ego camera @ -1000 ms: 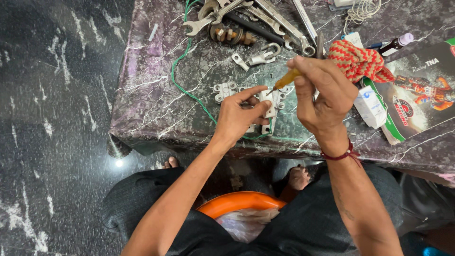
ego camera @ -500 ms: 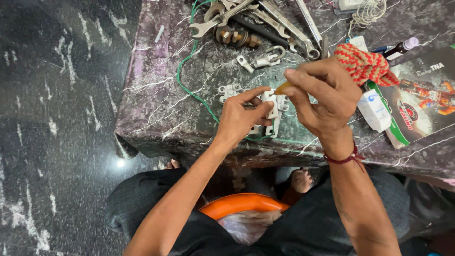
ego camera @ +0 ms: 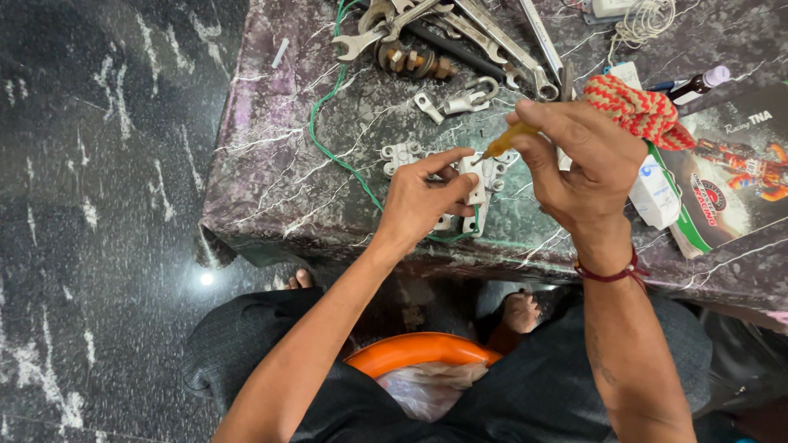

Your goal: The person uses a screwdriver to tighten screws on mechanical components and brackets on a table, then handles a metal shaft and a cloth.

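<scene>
The white switch piece point(ego camera: 478, 187) is pinched by the left hand point(ego camera: 423, 201) just above the marble counter point(ego camera: 271, 184); the yellow-handled screwdriver point(ego camera: 507, 141), clamped in the right hand point(ego camera: 579, 168), has been tilted lower onto it since a second ago; the screw seems engaged.

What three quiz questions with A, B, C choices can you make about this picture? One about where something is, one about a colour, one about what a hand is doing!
1. Where do the spanners lie?
A. far side of the table
B. on the floor
C. in a lap

2. What colour is the wire?
A. blue
B. green
C. black

3. What is the right hand doing?
A. resting flat
B. holding a cup
C. gripping a yellow-handled screwdriver

Answers: 1 A, they lie beyond both hands. 2 B, it curves green past the left hand. 3 C, its tip meets the white switch part that the left hand pinches.
</scene>
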